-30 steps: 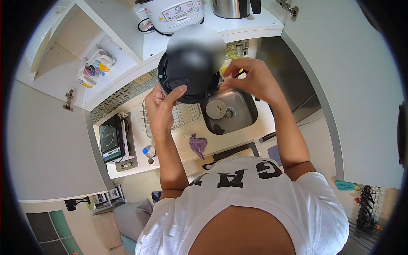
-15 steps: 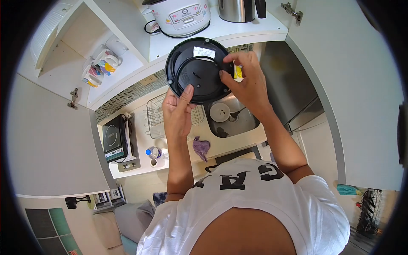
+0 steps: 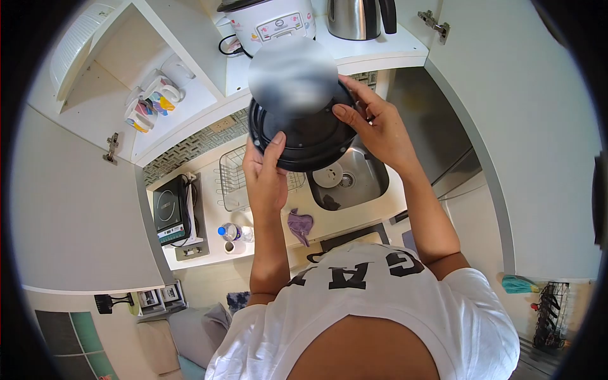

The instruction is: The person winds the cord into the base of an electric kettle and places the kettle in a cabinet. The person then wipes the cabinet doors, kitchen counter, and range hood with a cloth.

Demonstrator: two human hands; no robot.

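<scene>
My left hand (image 3: pixel 266 177) grips the near left edge of a round black appliance base (image 3: pixel 310 142), thumb on top and fingers beneath. My right hand (image 3: pixel 380 123) holds its right edge, with the thumb pressed near the rim. A pale blurred patch covers the upper part of the base, so any detail there is hidden. Raised rings and small screw-like spots show on the visible black face. Both hands hold it up in front of the open cupboard, above the sink (image 3: pixel 373 180).
A white rice cooker (image 3: pixel 266 28) and a steel kettle (image 3: pixel 354 19) stand on the shelf. Mugs (image 3: pixel 161 95) sit in the left compartment. Below are a wire dish rack (image 3: pixel 234 180), bowl (image 3: pixel 328 176), purple cloth (image 3: pixel 300 225), bottle (image 3: pixel 229 232) and induction cooker (image 3: pixel 170 209). Open cupboard doors flank both sides.
The black base has come slightly lower and tilted, and its white label no longer shows. My right hand has shifted right and down along the rim.
</scene>
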